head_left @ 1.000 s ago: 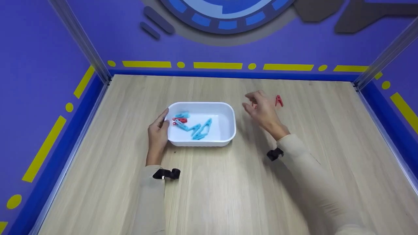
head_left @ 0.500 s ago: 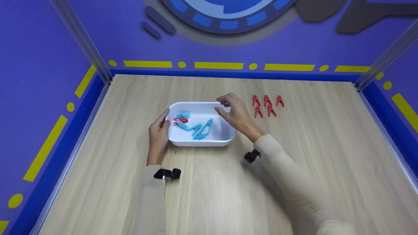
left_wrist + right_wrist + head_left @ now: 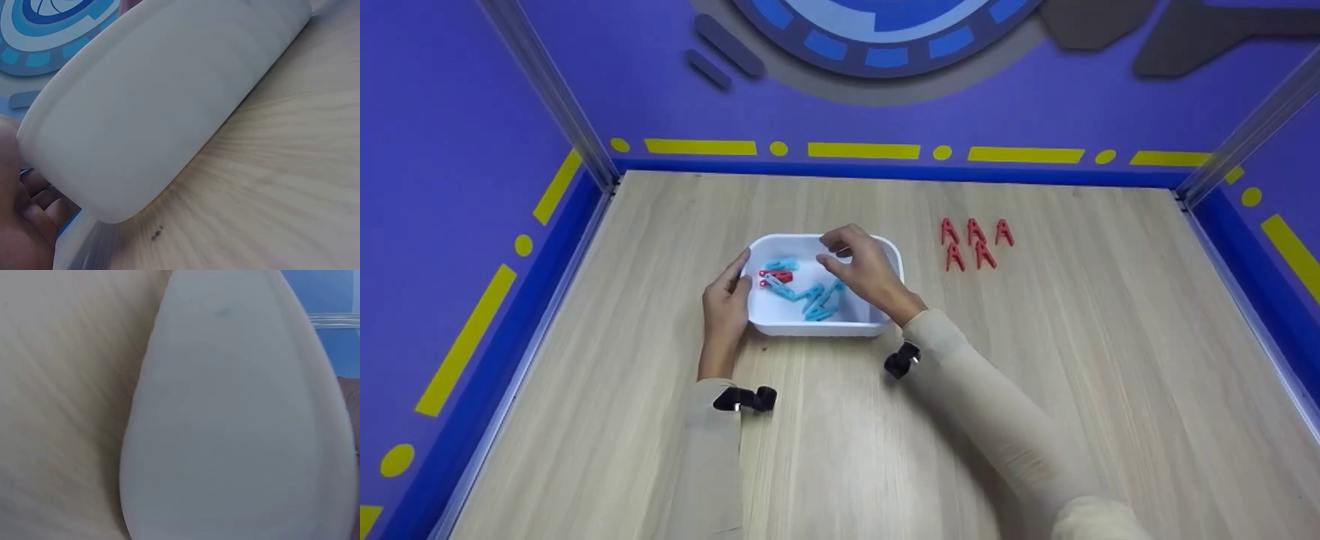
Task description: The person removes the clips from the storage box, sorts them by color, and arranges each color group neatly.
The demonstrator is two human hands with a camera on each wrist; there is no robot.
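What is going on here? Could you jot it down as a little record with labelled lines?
Container: white box on a wooden table
Inside: light-blue clothespins and red ones, exact count unclear
Outside: five red clothespins, right of the box
Left grip: holds the box's left end
Right grip: over the box, thumb and fingers apart, nothing visible between them
Backdrop: blue walls
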